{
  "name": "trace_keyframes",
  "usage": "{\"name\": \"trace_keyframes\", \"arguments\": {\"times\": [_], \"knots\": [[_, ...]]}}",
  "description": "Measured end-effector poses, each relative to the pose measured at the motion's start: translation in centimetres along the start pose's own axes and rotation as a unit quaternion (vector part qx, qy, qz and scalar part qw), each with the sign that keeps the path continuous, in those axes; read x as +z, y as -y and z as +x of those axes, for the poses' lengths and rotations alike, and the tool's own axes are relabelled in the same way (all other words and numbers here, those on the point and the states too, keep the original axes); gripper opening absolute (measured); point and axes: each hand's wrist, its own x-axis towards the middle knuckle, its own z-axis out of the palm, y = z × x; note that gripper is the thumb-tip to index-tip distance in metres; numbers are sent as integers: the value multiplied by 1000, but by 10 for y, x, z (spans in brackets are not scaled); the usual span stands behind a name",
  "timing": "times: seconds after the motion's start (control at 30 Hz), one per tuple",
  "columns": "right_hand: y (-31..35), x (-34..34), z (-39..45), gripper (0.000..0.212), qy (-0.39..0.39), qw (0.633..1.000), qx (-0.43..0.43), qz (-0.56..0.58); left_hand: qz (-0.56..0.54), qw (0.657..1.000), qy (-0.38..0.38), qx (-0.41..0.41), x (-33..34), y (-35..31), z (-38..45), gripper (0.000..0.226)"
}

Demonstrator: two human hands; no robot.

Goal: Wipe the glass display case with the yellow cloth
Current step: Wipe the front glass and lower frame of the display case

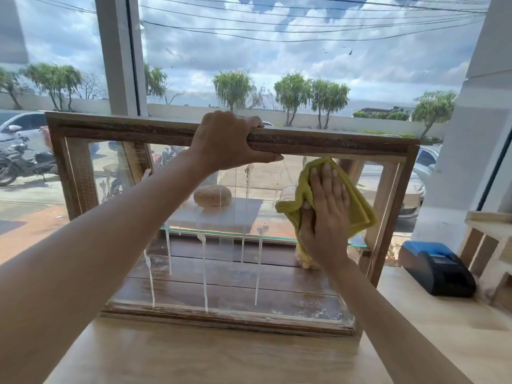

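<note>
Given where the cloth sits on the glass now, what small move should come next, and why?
Probably sweep the right hand and cloth leftward across the glass. The cloth is pressed flat near the right edge, while white drip streaks run down the middle and left. The left hand grips the top frame, steadying it.

Sunlit window (277, 65) behind a pale wooden counter (194, 356), white pillar (471, 134) right

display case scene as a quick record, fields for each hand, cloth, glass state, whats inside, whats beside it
left hand: left hand grips the wooden top rail of the display case
right hand: right hand presses flat on the yellow cloth
cloth: against the right part of the front glass
glass state: white drips run down the left and middle
inside: round seeded bun on a glass shelf
beside: black and blue device on the counter, right of the case
</note>
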Motion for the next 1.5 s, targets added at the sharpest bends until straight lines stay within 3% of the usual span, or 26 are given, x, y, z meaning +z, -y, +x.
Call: {"name": "trace_keyframes", "arguments": {"times": [0.4, 1.03, 1.13, 1.4, 1.5], "knots": [[15, 2, 24, 54, 171, 956, -228, -73, 7, 1000, 18, 13, -3, 2, 3, 94], [40, 15, 50, 65, 242, 922, -296, -57, 15, 1000, 14, -5, -3, 2, 4, 92], [40, 16, 47, 58, 260, 908, -319, -72, -1, 1000, 13, -8, -2, 1, 3, 93], [34, 31, -16, 53, 283, 877, -378, -88, -33, 999, -1, -1, -2, 2, 2, 85], [31, 37, -47, 62, 304, 866, -389, -82, -33, 999, -9, -5, -2, 2, 1, 85]]}}
